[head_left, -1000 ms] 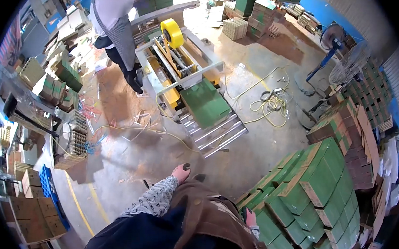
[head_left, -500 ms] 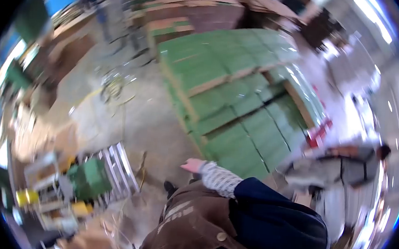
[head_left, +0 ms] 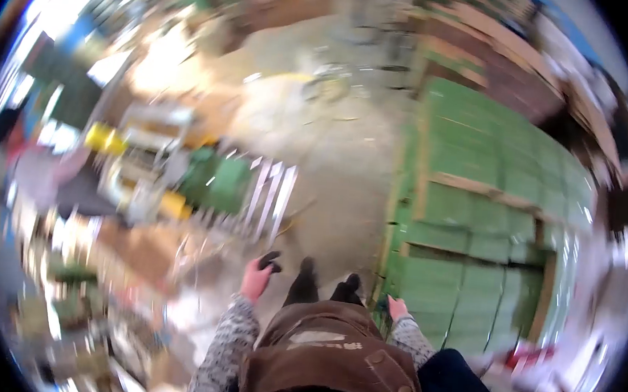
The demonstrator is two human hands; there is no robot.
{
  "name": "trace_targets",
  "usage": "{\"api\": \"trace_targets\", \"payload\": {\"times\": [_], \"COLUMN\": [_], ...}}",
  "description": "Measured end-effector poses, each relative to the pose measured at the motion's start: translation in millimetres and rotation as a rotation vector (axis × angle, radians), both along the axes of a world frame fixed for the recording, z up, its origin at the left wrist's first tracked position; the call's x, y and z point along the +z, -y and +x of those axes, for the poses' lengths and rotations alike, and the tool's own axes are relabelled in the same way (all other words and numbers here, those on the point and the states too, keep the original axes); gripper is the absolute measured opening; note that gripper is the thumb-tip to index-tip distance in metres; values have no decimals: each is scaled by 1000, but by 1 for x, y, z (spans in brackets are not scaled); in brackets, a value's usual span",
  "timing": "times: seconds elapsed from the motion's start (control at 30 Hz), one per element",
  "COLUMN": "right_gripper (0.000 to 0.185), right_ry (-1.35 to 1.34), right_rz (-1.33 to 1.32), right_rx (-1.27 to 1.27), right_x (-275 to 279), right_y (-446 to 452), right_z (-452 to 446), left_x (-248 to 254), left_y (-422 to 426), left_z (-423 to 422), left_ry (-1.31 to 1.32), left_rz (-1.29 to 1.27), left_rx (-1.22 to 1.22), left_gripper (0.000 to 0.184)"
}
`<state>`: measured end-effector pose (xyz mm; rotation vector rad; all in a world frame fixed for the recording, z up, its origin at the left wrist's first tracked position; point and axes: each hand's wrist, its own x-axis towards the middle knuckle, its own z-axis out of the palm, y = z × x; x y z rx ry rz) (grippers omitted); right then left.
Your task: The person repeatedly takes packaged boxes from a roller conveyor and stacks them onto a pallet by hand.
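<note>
My left hand (head_left: 256, 279) hangs in front of me at the left, above the floor. It is pink at the back and black at the fingers, like a dipped work glove; the fingers look slightly apart, and I make out no held thing. Low beside the stack of green boxes (head_left: 432, 277) is my right hand (head_left: 396, 308), near the stack's left edge. Its fingers are blurred, and whether it touches the stack I cannot tell. I wear a brown apron (head_left: 325, 350) and patterned sleeves.
A metal-slatted stand (head_left: 270, 196) with green machine parts (head_left: 220, 178) and a yellow piece (head_left: 105, 139) stands at the left. Another person (head_left: 53, 174) is at the far left. Tangled strapping (head_left: 329, 84) lies on the concrete floor (head_left: 330, 168) ahead. Brown boards (head_left: 499, 45) rise behind the green boxes.
My view has swung left, so the green stack now lies on my right. My left hand has come into sight. My right hand now appears lower and further right, beside the stack.
</note>
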<state>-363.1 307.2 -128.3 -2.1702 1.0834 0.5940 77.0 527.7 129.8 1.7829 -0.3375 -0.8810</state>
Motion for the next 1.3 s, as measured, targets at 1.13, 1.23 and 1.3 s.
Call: {"api": "trace_targets", "payload": {"times": [1.13,1.23,1.3], "right_gripper": [52,69,74], "right_ry": [889,1109,1025], "right_rz": [922,809,711], "right_rx": [-1018,-1068,-1086], "right_x": [101,148,166], "right_y": [-17,-3,8], "right_z": [424,368,281], "left_x": [-128,-122,-123], "left_y": [-38,-18,2], "left_z": [238,174,106], "left_ry": [-614,-630,-511], "left_rz": [-381,-439,-278], "left_rx": [689,534,581], "left_gripper": [41,47,46]}}
